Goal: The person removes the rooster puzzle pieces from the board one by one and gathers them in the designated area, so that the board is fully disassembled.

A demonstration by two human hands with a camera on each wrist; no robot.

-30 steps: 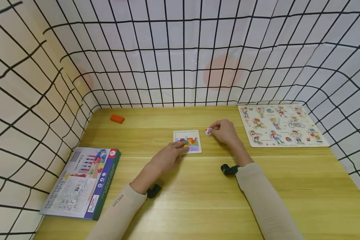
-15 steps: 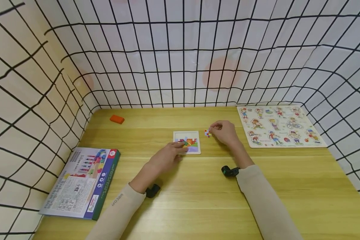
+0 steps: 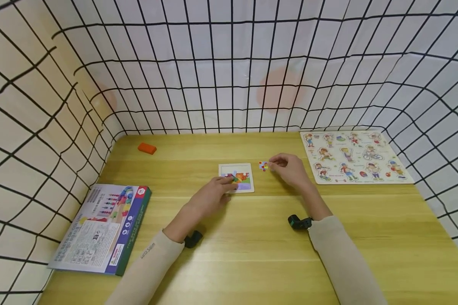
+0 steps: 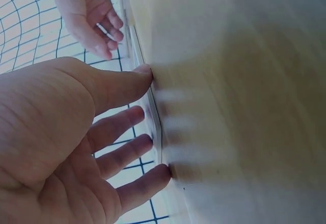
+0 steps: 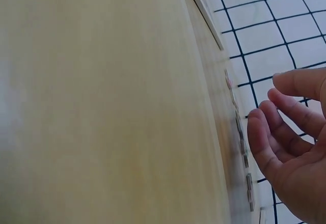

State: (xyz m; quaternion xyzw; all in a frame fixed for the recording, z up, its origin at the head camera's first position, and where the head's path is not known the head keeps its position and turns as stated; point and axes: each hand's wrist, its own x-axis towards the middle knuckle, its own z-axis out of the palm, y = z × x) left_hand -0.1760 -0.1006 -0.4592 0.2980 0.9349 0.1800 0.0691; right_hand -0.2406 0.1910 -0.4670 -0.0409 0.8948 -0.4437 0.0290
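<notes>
Your left hand (image 3: 210,195) rests, fingers relaxed, on the puzzle tray (image 3: 233,168); right of that tray, your right hand (image 3: 291,170), loosely curled and free, is just beside puzzle pieces (image 3: 263,164).

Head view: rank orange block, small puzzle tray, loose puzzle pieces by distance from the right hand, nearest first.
From the right hand, head view:
1. Loose puzzle pieces: just to its left.
2. Small puzzle tray: farther left, touched by the left hand.
3. Orange block: far left, toward the back.
</notes>
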